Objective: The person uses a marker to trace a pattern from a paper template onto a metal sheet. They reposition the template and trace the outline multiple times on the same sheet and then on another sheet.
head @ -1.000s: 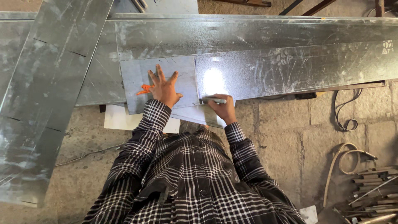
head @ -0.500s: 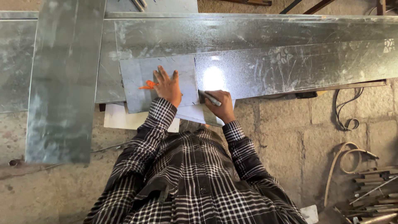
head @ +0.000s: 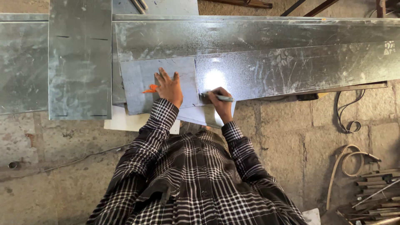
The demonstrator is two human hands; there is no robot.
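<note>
My left hand (head: 169, 87) lies flat, fingers spread, on a small grey metal sheet (head: 141, 83), pressing it down. An orange object (head: 150, 88) pokes out from under that hand on its left side. My right hand (head: 220, 104) grips a marker pen (head: 218, 98), its tip touching the right edge of the small sheet where it meets a long shiny galvanized strip (head: 300, 68). Both arms wear checked black-and-white sleeves.
Wide galvanized sheets (head: 79, 62) lie to the left and behind. A white board (head: 125, 123) sticks out under the small sheet. On the stone floor at right lie a cable (head: 348, 125), a curved hose (head: 346, 162) and metal rods (head: 375, 187).
The view has shifted so the left sheet looks upright instead of slanted. My left hand's fingers have drawn closer together. My right hand has turned the pen and moved it slightly left.
</note>
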